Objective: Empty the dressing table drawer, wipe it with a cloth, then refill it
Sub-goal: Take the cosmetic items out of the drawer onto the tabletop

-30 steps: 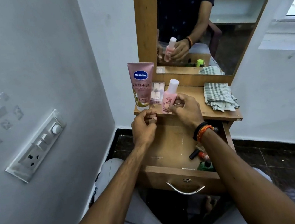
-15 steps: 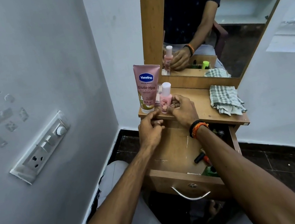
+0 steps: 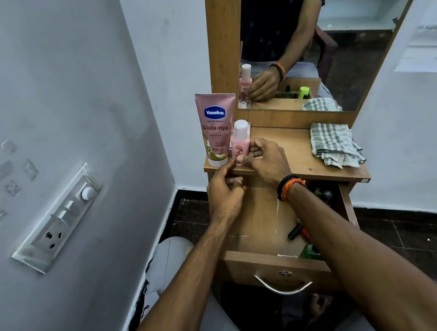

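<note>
Standing upright, the pink bottle [image 3: 239,144] sits at eleven o'clock of your right hand [image 3: 266,161], whose curled fingers pinch its base; your left hand [image 3: 223,190] hangs loosely curled, empty.

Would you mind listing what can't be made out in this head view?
- Drawer right side: the right forearm hides most items there.
- Left hand: its curled fingers hide whether they hold anything.
- Small bottle label: too small to read.
- Behind the Vaseline tube: hidden by the tube.
</note>
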Demonstrator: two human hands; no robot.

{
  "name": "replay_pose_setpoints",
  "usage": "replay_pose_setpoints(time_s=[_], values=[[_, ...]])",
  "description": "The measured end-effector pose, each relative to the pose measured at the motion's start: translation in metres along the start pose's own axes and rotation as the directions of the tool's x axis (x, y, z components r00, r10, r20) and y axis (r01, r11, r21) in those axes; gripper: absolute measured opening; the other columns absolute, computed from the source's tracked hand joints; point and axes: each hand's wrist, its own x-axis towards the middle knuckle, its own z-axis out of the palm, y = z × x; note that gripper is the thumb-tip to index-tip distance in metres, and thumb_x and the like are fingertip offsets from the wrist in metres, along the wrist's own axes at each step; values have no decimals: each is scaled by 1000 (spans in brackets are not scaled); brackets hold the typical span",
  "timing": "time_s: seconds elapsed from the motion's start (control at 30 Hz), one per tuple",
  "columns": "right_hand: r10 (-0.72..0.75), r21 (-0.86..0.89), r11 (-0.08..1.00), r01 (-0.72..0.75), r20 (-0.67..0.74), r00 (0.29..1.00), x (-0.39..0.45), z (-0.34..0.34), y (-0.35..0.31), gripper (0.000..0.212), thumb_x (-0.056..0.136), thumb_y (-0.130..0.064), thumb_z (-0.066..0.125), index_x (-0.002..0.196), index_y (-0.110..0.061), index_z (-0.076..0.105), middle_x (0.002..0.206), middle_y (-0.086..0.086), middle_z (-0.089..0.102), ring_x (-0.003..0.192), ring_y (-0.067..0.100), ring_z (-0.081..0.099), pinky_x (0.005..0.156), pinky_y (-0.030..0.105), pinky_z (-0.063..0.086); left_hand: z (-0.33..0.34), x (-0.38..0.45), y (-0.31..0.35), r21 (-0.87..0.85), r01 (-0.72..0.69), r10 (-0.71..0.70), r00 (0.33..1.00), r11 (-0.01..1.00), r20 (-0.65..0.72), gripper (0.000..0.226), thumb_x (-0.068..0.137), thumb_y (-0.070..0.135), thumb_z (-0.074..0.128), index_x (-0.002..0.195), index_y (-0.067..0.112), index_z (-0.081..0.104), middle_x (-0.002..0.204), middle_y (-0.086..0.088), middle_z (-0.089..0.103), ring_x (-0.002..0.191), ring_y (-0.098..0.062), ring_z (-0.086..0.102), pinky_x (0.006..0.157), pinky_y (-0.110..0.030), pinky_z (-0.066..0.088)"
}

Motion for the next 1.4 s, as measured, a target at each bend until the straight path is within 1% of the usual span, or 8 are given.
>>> replay_pose_setpoints(time_s=[0.3, 0.47, 0.6, 0.9, 1.0, 1.13, 1.3, 1.4], values=[[-3, 58, 998, 5, -37, 999, -3, -5, 1, 34, 81, -9, 79, 113, -13, 67, 98, -5, 69, 90, 9, 65, 81, 26, 58, -1, 1, 0, 40, -3, 3, 1000, 999, -4, 57, 91, 1, 64, 141, 25, 54, 130, 3, 62, 103, -5, 63, 87, -26, 58], [10, 81, 997, 2, -149, 989, -11, -23, 8, 29, 82, -17, 79, 108, -13, 70, 96, -3, 68, 86, 9, 65, 76, 21, 55, 4, -9, 5, 78, -34, 42, 994, 996, -99, 36, 88, -3, 66, 118, 16, 63, 120, 1, 65, 101, -8, 63, 84, -20, 54], [101, 115, 991, -73, -266, 959, -26, -43, 27, 9, 86, -22, 76, 92, -18, 71, 85, -5, 68, 82, 13, 66, 74, 29, 58, 15, -16, 7, 84, -62, 72, 991, 995, -115, 27, 86, -2, 66, 104, 17, 60, 108, 1, 65, 95, -9, 63, 82, -24, 54], [281, 79, 959, -272, -138, 950, -83, -93, 58, 5, 87, -16, 75, 84, -16, 72, 74, 2, 72, 62, 10, 64, 57, 22, 51, 48, -32, 12, 158, -4, -26, 982, 987, 188, 14, 87, 1, 66, 95, 12, 68, 80, 5, 67, 75, -8, 64, 76, -32, 58], [288, -84, 954, -289, -25, 957, -97, -111, 58, 7, 84, -15, 77, 79, -18, 73, 72, 0, 73, 66, 12, 68, 58, 26, 55, 49, -39, 17, 178, -49, -39, 888, 983, 459, 15, 84, 5, 73, 97, 11, 71, 82, 2, 70, 75, -4, 62, 79, -29, 53], [356, -313, 897, -313, 88, 930, -119, -132, 54, 8, 83, -14, 78, 78, -18, 73, 75, -4, 71, 73, 9, 64, 59, 19, 48, 51, -48, 24, 188, -121, -57, 679, 975, 732, 26, 78, 13, 84, 101, 11, 72, 94, -6, 74, 84, -15, 69, 82, -35, 57], [453, -458, 802, -382, 51, 890, -144, -139, 59, 18, 74, -27, 87, 74, -24, 70, 77, -5, 71, 79, 13, 67, 75, 35, 59, 55, -58, 30, 207, -193, -70, 547, 959, 834, 37, 75, 15, 86, 109, 11, 70, 101, -1, 74, 86, -12, 68, 78, -23, 57], [485, -493, 762, -420, 5, 875, -156, -137, 58, 25, 69, -38, 89, 75, -25, 68, 80, -6, 69, 80, 14, 65, 77, 38, 59, 56, -60, 31, 238, -218, -96, 514, 946, 853, 36, 76, 14, 86, 108, 16, 70, 104, 0, 74, 90, -14, 68, 82, -28, 57]])
